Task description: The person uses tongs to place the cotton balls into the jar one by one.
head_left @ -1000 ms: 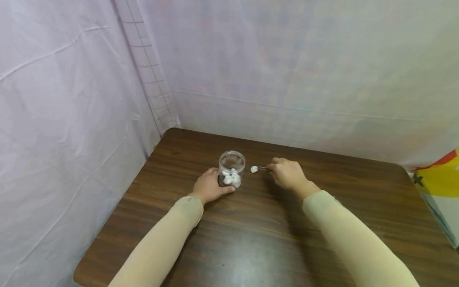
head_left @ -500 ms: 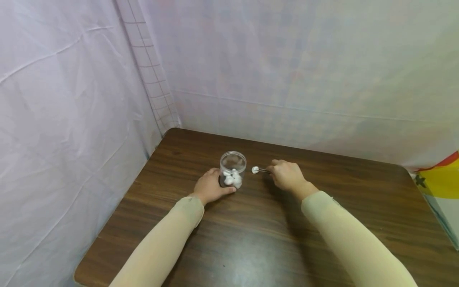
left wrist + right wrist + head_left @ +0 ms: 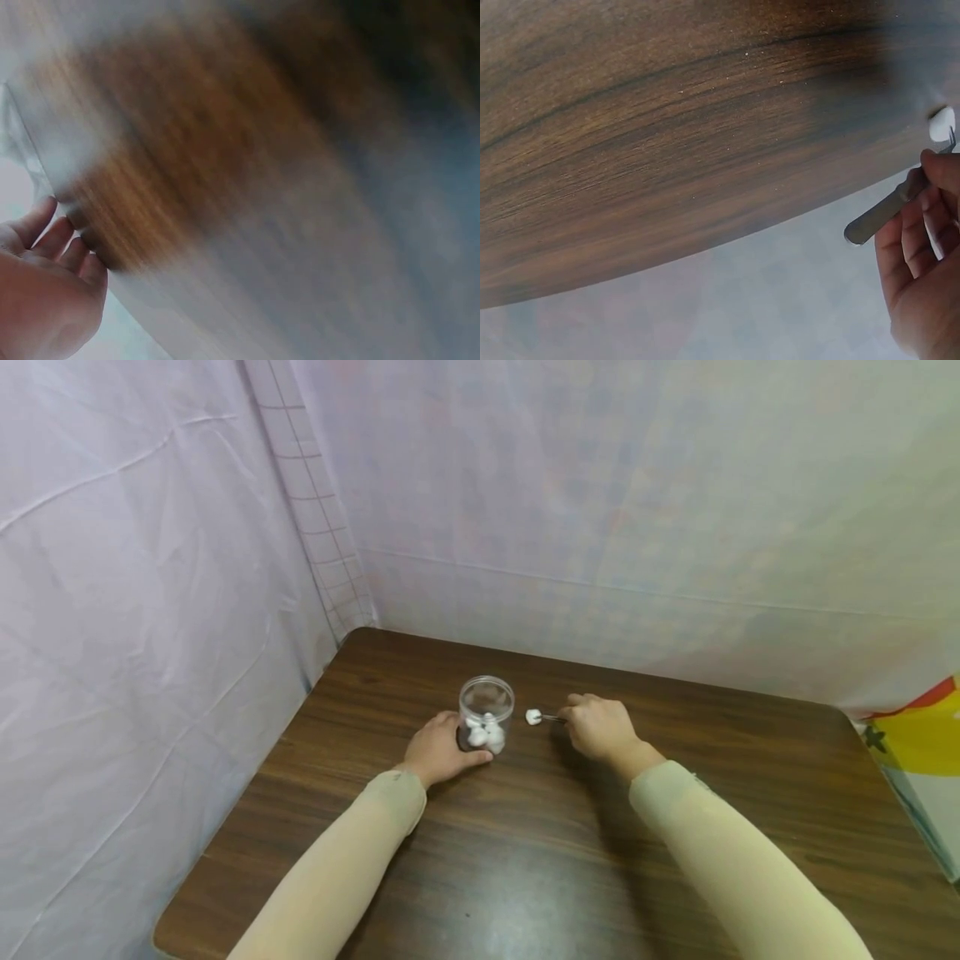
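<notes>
A clear, lidless jar [image 3: 487,697] stands upright on the wooden table, with several white cotton balls [image 3: 486,733] in its bottom. My left hand [image 3: 438,750] holds the jar low, thumb across the near side and fingers round the left. In the left wrist view that hand [image 3: 56,289] shows at the lower left with bent fingers. Right of the jar, my right hand [image 3: 600,727] pinches metal tweezers [image 3: 881,217] between thumb and fingers. Their tips point left and meet a single cotton ball [image 3: 533,717] just beside the jar. Whether that ball touches the table I cannot tell.
The brown table [image 3: 555,827] has a rounded far-left corner. Pale curtains [image 3: 600,510] hang behind it and along its left side. A yellow and red cloth [image 3: 926,735] is visible beyond the right edge.
The tweezers' prongs, spread across the cotton ball half a second ago, now look closer together at its right side. The left hand and the jar stay in place.
</notes>
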A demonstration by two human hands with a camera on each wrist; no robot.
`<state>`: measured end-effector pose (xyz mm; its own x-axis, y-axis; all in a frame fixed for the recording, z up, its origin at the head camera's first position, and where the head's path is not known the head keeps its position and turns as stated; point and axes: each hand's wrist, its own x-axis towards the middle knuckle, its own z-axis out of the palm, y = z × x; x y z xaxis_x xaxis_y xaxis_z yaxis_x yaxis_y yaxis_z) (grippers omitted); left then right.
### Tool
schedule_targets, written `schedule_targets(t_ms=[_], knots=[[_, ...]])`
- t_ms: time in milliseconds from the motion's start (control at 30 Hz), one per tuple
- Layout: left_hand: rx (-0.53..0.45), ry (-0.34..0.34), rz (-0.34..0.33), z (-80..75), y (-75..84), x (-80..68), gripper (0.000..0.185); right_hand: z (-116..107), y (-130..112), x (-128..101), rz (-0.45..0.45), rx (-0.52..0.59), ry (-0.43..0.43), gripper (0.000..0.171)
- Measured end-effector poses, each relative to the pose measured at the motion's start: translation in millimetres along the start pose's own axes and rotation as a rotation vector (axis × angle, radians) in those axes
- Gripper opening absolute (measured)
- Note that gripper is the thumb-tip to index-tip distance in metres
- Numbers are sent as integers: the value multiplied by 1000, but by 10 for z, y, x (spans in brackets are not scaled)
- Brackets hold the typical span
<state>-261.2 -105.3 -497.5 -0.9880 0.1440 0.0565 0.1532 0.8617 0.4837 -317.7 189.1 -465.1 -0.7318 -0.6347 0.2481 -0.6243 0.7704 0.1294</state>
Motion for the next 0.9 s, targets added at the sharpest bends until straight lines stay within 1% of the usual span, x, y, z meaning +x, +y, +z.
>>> schedule_targets(t_ms=[267, 433, 633, 900], knots=[[-8, -4, 1, 9, 0, -2, 88, -110, -13, -67, -10, 1, 28, 17], [-13, -19, -5, -4, 6, -6, 90, -201, -20, -140, -25, 3, 46, 16], [-20, -13, 0, -19, 19, -11, 90, -349, -30, -257, -68, -1, 112, 15], [-21, -29, -3, -45, 62, -35, 91, -558, -29, -361, -108, 2, 189, 15]])
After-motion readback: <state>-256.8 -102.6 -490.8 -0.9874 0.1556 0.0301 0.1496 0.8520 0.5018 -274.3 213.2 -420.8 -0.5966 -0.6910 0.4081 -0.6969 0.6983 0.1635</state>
